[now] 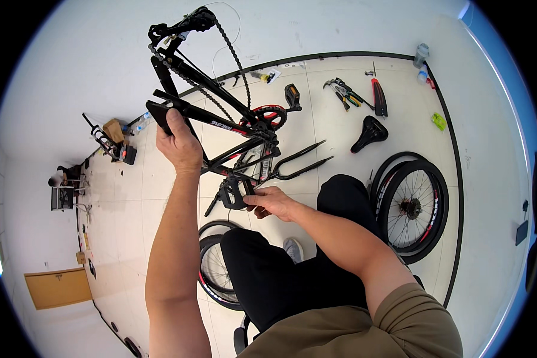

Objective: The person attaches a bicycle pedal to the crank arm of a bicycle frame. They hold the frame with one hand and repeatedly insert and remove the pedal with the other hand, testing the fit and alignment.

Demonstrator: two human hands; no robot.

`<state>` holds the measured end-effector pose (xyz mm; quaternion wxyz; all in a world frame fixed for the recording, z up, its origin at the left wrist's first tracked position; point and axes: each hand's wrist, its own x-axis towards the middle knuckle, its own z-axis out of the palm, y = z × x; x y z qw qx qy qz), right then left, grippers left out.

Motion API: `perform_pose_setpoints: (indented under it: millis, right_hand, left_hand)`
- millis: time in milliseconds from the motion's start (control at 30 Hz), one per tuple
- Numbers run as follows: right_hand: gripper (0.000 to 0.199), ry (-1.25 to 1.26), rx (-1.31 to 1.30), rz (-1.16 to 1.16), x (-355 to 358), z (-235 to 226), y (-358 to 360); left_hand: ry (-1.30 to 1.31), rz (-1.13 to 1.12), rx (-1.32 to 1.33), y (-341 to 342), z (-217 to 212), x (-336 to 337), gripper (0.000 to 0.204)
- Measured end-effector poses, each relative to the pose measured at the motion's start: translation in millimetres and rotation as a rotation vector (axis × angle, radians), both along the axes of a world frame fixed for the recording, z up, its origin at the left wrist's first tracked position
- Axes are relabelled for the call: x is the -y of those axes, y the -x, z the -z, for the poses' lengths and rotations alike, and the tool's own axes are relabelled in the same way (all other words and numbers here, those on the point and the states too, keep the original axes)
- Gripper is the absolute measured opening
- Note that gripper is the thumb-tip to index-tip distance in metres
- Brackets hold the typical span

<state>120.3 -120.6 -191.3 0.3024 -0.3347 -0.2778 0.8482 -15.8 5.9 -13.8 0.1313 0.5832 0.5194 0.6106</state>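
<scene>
Left of centre, the left hand [182, 149] had its grip clamped on the black bicycle frame [191, 110], which filled the upper middle of the picture. At the centre, a black pedal [237, 192] sat low on that frame, and the right hand [274, 201], just right of it, had thumb and fingers clamped on its edge. Farther right, pliers [347, 95], a black saddle [370, 134] and a wheel [410, 208] lay on the pale floor [352, 167].
</scene>
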Motion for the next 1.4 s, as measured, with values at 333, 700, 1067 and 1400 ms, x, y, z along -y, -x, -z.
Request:
perform_pose_setpoints:
  millis: [333, 700, 1067, 1400]
  right_hand:
    - [0.032, 0.017, 0.059, 0.013, 1.2, 20.9, 14.1]
    - [0.028, 0.036, 0.165, 0.015, 2.2, 32.1, 21.2]
    - [0.027, 0.011, 0.274, 0.025, 2.8, 48.3, 26.6]
    - [0.029, -0.015, 0.326, -0.003, 0.6, 62.1, 26.2]
  left_hand:
    - [0.010, 0.019, 0.018, -2.3, -0.8, 1.3, 0.046]
    - [-0.005, -0.008, -0.006, 1.4, 1.3, -0.9, 0.051]
    - [-0.019, -0.019, 0.016, -2.0, 0.0, 0.0, 0.051]
    - [0.002, 0.003, 0.035, -5.3, -3.7, 4.0, 0.049]
